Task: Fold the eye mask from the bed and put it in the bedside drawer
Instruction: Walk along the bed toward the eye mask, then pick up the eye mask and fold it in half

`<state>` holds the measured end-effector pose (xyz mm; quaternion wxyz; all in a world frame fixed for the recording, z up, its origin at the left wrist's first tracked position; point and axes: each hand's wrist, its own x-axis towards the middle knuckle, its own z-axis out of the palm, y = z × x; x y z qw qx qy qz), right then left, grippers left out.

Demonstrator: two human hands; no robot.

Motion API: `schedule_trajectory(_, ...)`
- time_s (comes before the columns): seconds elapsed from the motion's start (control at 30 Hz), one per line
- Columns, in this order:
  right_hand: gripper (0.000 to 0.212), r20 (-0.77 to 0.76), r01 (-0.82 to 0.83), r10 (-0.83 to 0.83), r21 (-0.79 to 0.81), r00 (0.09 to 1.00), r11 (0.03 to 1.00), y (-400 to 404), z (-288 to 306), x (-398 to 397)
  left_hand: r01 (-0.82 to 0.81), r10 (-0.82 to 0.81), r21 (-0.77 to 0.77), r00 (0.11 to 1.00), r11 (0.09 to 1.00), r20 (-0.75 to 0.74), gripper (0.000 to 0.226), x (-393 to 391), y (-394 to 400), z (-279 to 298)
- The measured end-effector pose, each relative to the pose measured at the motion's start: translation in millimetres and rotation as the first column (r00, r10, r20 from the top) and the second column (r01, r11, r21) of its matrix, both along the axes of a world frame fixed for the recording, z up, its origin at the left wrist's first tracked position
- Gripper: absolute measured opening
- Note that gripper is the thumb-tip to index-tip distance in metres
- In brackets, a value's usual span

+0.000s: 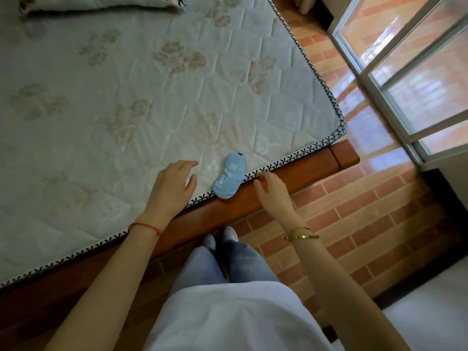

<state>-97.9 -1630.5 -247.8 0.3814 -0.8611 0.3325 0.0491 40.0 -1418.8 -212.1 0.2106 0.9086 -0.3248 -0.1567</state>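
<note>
Eye mask (228, 176) lies flat at the bed (126, 110) edge, unfolded. Left hand (173, 184) and right hand (272, 190) flank it, fingers released, holding nothing. Step: reaching to pick up. Next move likely needs pinching both ends to fold. No drawer in view.

Eye mask (229, 176) lies flat on mattress (106, 102), at its near edge, one end overhanging the bed frame (298, 171). Left hand (174, 183) over mattress just left of mask, right hand (272, 190) over frame just right of it; neither touching it. Pillow (101, 3) at far end. Window (415, 72) right of bed.
</note>
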Motion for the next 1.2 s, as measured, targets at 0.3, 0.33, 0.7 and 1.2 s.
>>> schedule_trajectory(0.3,0.032,-0.127,0.090,-0.072,0.148,0.989,0.985,-3,-91,39,0.044,-0.030,0.100,0.991,0.994,-0.134,0.039,34,-42,-83)
schedule_trajectory(0.33,0.034,-0.139,0.111,-0.089,0.166,0.986,0.980,-3,-103,44,0.044,-0.028,0.107,0.988,0.993,-0.151,0.040,37,-45,-94)
schedule_trajectory(0.7,0.038,-0.199,0.350,-0.306,0.245,0.931,0.904,2,-212,62,0.087,-0.040,0.173,0.966,0.981,-0.256,0.040,35,-63,-221)
schedule_trajectory(1.2,0.010,-0.278,0.535,-0.457,0.472,0.845,0.701,-1,-253,72,0.055,-0.027,0.124,0.976,0.991,-0.214,0.081,-1,-65,-269)
